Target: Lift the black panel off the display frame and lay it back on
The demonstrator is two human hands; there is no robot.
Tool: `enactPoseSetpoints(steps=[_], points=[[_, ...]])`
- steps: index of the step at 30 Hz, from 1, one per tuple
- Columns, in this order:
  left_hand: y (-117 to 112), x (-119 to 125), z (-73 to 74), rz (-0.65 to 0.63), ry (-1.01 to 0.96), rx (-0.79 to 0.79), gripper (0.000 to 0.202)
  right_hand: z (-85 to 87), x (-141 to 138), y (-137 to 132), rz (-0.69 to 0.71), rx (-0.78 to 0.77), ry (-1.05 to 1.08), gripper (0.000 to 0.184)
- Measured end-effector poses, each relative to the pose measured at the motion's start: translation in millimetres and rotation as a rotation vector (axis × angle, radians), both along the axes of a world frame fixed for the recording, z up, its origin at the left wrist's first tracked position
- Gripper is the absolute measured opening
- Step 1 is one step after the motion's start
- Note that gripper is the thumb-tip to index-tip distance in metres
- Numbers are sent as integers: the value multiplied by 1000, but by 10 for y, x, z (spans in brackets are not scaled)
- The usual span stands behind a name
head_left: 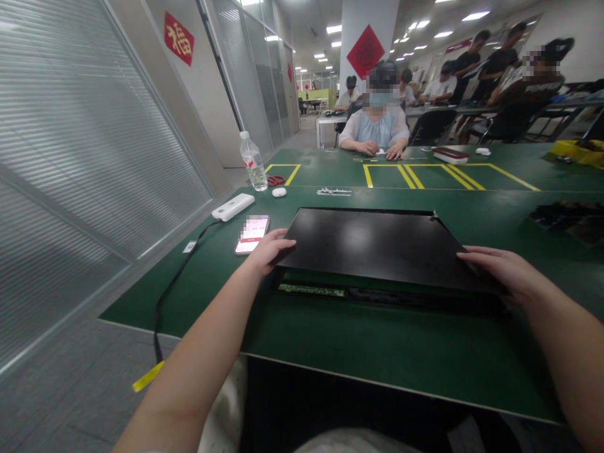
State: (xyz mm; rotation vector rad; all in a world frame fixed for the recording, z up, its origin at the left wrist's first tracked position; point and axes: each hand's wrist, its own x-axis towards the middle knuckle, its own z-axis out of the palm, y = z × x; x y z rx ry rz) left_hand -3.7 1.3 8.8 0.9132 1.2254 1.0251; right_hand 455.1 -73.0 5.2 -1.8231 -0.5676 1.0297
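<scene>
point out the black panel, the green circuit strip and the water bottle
Black panel (368, 244): head view, middle of its upper face.
Green circuit strip (311, 290): head view, middle of its length.
Water bottle (255, 165): head view, middle of its body.

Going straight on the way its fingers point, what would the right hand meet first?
The black panel: the right hand touches its right edge. Beyond that, the line seems to run across the panel's top toward the left hand, though depth is unclear in this single view.
</scene>
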Motion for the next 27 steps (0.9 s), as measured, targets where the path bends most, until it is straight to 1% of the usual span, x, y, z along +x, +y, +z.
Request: enactPoseSetpoints(steps=[2, 4, 8, 10, 14, 17, 20, 23, 27], points=[[-2, 6, -1, 11, -3, 1, 54, 30, -26, 1, 7, -10, 32, 30], [-6, 14, 2, 31, -9, 2, 54, 23, -28, 11, 42, 31, 65, 24], [-13, 25, 8, 52, -17, 7, 52, -29, -13, 31, 37, 83, -24, 16], [-14, 28, 3, 54, -10, 7, 52, -32, -22, 29, 27, 94, -53, 18], [-18, 38, -15, 56, 7, 17, 52, 17, -66, -7, 2, 116, -89, 35], [-24, 49, -14, 63, 13, 12, 51, 57, -95, -35, -7, 112, -140, 42], [-32, 54, -3, 54, 8, 13, 52, 74, -111, -48, 11, 105, -260, 43], [-38, 51, 3, 39, 2, 25, 53, 80, -115, -48, 33, 67, -370, 39], [-36, 46, -8, 40, 11, 25, 54, 91, -104, -48, 43, 51, -382, 39]])
